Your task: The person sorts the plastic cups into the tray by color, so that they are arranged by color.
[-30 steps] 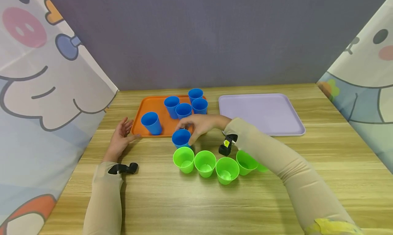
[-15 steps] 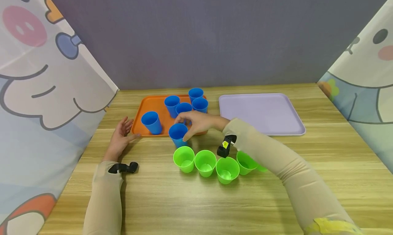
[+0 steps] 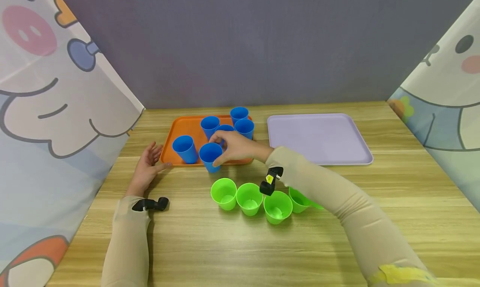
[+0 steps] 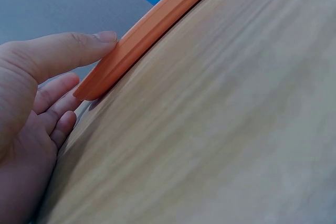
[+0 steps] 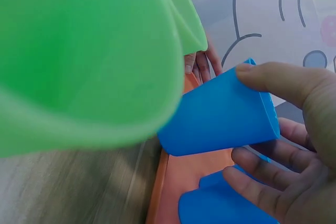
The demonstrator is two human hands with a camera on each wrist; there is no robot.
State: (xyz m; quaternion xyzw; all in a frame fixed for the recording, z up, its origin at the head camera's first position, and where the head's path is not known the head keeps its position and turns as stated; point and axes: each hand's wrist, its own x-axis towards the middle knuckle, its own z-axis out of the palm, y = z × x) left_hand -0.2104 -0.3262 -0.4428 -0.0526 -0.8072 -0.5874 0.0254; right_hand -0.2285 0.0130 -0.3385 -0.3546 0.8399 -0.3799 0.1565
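My right hand [image 3: 234, 146] pinches a blue cup [image 3: 208, 157] by its rim, thumb on the near side. In the right wrist view that cup [image 5: 223, 111] tilts over the edge of the orange tray [image 5: 176, 182]. The tray [image 3: 180, 131] holds several other blue cups; one blue cup [image 3: 185, 149] stands alone at its left. My left hand [image 3: 147, 170] rests at the tray's front left corner with fingers loose. In the left wrist view its thumb [image 4: 79, 51] touches the orange rim [image 4: 128, 45].
Several green cups [image 3: 223, 194] stand in a row in front of the tray, partly under my right forearm. A lilac tray [image 3: 318, 139] lies at the back right, with the grey wall [image 3: 262, 49] behind both trays.
The held blue cup has moved up and left, from behind the leftmost green cup to the orange tray's front edge, my right hand with it. My left hand has stayed put.
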